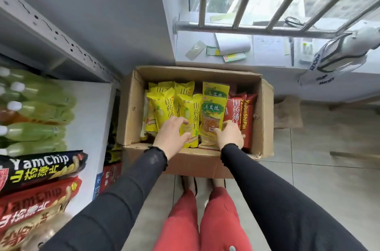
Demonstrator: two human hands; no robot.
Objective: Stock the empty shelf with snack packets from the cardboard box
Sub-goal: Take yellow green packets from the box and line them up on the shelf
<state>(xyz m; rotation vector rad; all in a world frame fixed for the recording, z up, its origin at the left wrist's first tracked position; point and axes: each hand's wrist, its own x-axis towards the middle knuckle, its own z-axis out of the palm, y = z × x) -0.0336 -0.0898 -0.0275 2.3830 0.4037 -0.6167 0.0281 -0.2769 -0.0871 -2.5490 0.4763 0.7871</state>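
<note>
Inside the cardboard box [131, 119], my left hand [171, 133] clasps a yellow packet [190, 119]; my right hand [230, 134] grasps the green-labelled packet [211, 119].

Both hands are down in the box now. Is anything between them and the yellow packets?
Nothing visible. The left hand already rests on a yellow packet, and the right hand touches the packet with the green label. The cardboard box is open-topped, its flaps folded out of the way.
</note>
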